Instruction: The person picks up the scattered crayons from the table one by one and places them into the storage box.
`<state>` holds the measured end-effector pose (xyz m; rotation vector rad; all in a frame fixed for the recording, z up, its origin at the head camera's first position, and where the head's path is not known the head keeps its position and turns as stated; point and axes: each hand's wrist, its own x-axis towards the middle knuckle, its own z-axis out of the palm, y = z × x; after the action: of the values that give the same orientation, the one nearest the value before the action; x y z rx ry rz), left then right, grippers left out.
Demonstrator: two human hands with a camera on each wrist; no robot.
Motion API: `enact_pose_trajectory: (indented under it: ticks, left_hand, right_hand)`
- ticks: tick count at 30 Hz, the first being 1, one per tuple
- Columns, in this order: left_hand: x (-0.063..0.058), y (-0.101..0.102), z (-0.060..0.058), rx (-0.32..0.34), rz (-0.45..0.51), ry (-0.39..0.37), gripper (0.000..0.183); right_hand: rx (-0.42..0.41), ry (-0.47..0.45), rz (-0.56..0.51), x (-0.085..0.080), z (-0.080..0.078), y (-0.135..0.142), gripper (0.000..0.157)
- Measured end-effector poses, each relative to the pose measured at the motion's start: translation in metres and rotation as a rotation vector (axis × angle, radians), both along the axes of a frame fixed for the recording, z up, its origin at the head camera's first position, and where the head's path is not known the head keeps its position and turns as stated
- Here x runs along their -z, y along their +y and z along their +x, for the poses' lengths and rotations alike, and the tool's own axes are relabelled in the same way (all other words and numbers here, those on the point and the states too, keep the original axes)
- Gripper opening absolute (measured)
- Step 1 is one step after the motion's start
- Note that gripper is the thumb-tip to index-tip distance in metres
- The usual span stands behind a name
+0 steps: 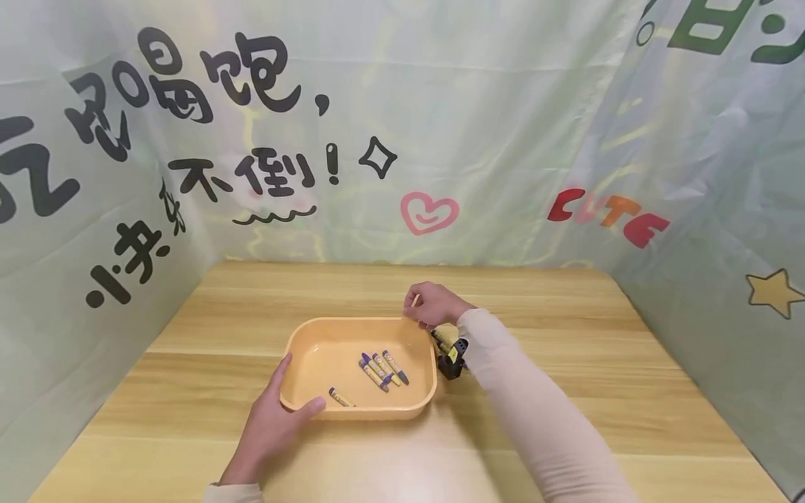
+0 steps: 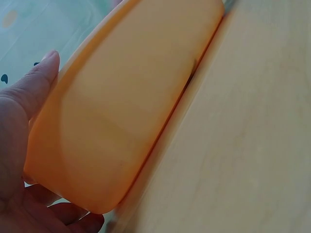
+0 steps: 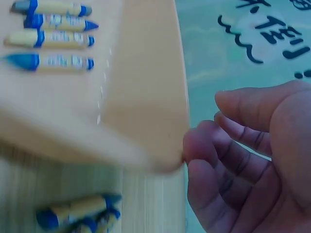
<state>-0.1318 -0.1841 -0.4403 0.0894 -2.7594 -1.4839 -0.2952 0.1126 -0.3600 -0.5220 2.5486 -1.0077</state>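
Observation:
A shallow orange plastic tray (image 1: pixel 339 328) stands on the wooden table. My left hand (image 1: pixel 270 419) grips its near left corner, thumb over the rim and fingers around the outside wall; in the left wrist view the fingers (image 2: pixel 87 223) curl beneath that corner. At the far right corner is my right hand (image 1: pixel 437 304). Its fingers are loosely bent, with fingertips right at the rim and the thumb (image 3: pixel 248 107) apart from them. Nothing shows between thumb and fingers. Inside the tray lie several crayons (image 3: pixel 68 39) side by side, and a single crayon (image 1: pixel 339 397) near the front wall.
More crayons (image 3: pixel 80 211) lie on the table just right of the tray, partly hidden behind the black wrist camera (image 1: pixel 451 363). Printed cloth walls (image 1: pixel 490 140) enclose the table (image 1: pixel 534 293) at the back and both sides.

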Motion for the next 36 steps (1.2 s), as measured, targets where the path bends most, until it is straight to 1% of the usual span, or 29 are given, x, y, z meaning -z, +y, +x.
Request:
enact_pose_trajectory:
  ticks: [4,7,10,15,18,22,25,28,31,36]
  left_hand:
    - [-0.001,0.0,-0.002,0.0,-0.001,0.002,0.108]
    - [-0.001,-0.001,-0.004,0.002,0.004,-0.001,0.109]
    - [0.0,-0.001,-0.005,0.003,0.009,-0.003,0.109]
    - [-0.001,-0.001,-0.003,0.001,0.0,0.004,0.109]
    - [0.0,-0.001,-0.002,0.001,-0.011,0.008,0.108]
    - [0.001,-0.001,-0.003,-0.003,-0.015,-0.001,0.108]
    - [0.002,-0.001,-0.004,-0.008,-0.014,-0.013,0.108]
    - [0.003,0.0,-0.003,-0.01,-0.013,-0.017,0.107]
    - [0.003,0.0,-0.003,-0.012,-0.014,-0.014,0.106]
    - [0.001,0.0,-0.003,-0.012,-0.017,-0.007,0.107]
  right_hand:
    - [0.046,0.014,0.019,0.001,-0.002,0.015,0.01]
    - [0.068,-0.003,0.029,0.005,-0.002,0.025,0.01]
    - [0.079,-0.018,0.053,0.014,-0.005,0.034,0.01]
    - [0.087,-0.036,0.121,0.031,-0.007,0.046,0.008]
    - [0.08,-0.043,0.139,0.037,-0.006,0.052,0.008]
    - [0.054,-0.048,0.133,0.041,-0.003,0.057,0.006]
    - [0.05,-0.09,0.126,0.045,-0.002,0.06,0.002]
    - [0.074,-0.136,0.133,0.05,-0.004,0.061,0.008]
    - [0.095,-0.153,0.148,0.051,-0.004,0.06,0.01]
    - [0.083,-0.162,0.174,0.05,-0.003,0.058,0.013]
